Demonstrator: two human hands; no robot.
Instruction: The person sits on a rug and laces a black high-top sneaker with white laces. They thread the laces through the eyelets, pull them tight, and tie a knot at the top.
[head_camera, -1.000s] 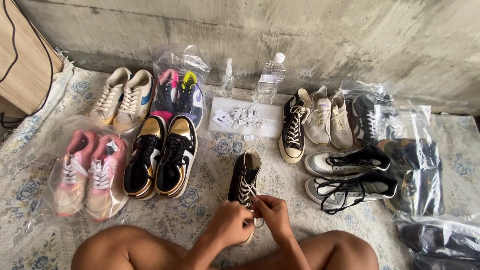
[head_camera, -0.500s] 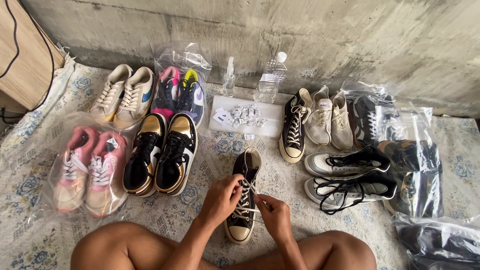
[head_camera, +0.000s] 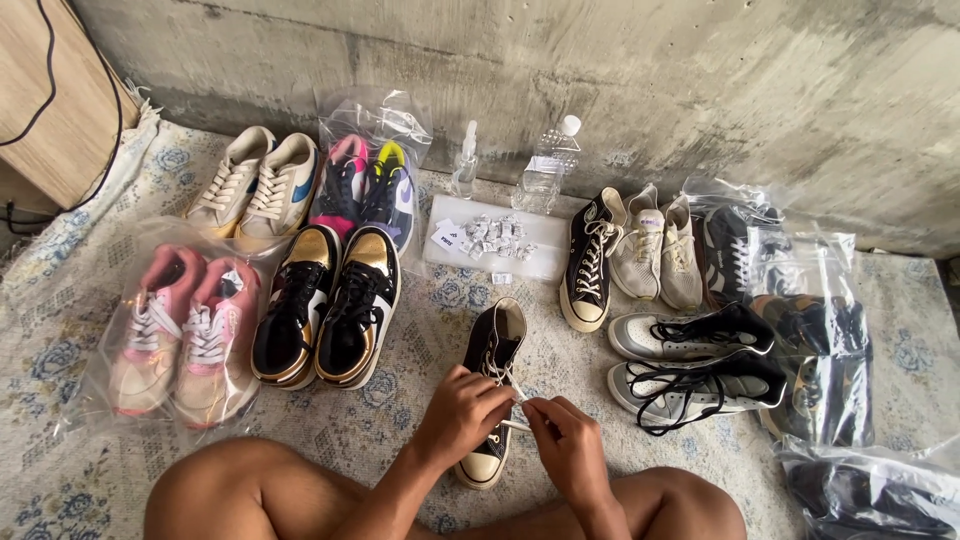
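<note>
A black high-top sneaker (head_camera: 493, 352) with white laces and a cream toe cap lies on the rug between my knees. My left hand (head_camera: 463, 414) rests over its middle and pinches a white lace. My right hand (head_camera: 566, 447) sits just right of the shoe and pinches the other lace end, pulling it sideways. The matching black high-top (head_camera: 589, 262) stands farther back to the right.
Black-and-gold sneakers (head_camera: 328, 304), bagged pink sneakers (head_camera: 180, 335), cream sneakers (head_camera: 254, 187) and a bagged colourful pair (head_camera: 372, 182) lie left. Grey sneakers with black laces (head_camera: 692, 362), beige shoes (head_camera: 656, 252) and bagged dark shoes (head_camera: 815, 345) lie right. A tray of small packets (head_camera: 492, 248) and two bottles (head_camera: 546, 170) stand by the concrete wall.
Both hands have shifted along the black high-top's laces, and the lace ends are now drawn out between them. The shoe stays in the same spot.
</note>
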